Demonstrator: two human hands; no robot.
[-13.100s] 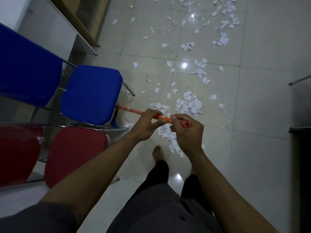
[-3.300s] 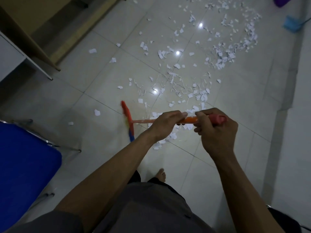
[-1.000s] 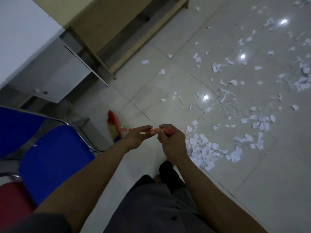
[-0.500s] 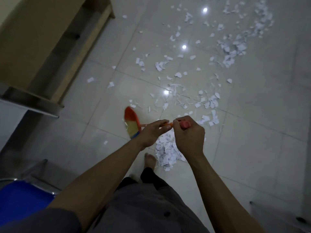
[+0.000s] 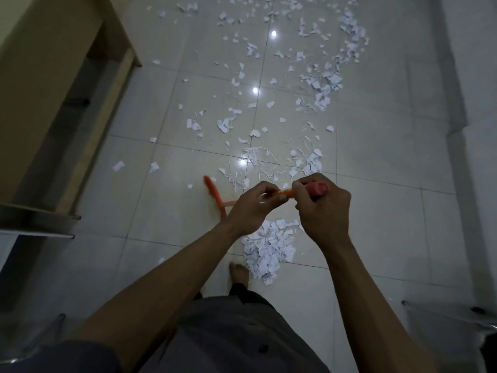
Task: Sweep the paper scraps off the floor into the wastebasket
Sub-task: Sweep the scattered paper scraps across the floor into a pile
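An orange broom has its head (image 5: 213, 196) down on the tiled floor, left of my hands. My left hand (image 5: 254, 207) grips the orange handle lower down. My right hand (image 5: 322, 211) grips the red end of the handle. A heap of white paper scraps (image 5: 269, 247) lies just below my hands, beside my bare foot (image 5: 238, 273). More scraps (image 5: 322, 84) are strewn in a long trail up the floor ahead. No wastebasket is in view.
A wooden cabinet (image 5: 51, 84) stands along the left side, with a grey desk edge (image 5: 35, 224) below it. A wall base runs along the right (image 5: 457, 130). A chair's metal leg (image 5: 430, 308) shows at the lower right.
The view has shifted so the scrap trail runs straight ahead. The broom head has moved right, closer to the heap, and now looks thinner. Both hands keep their grip.
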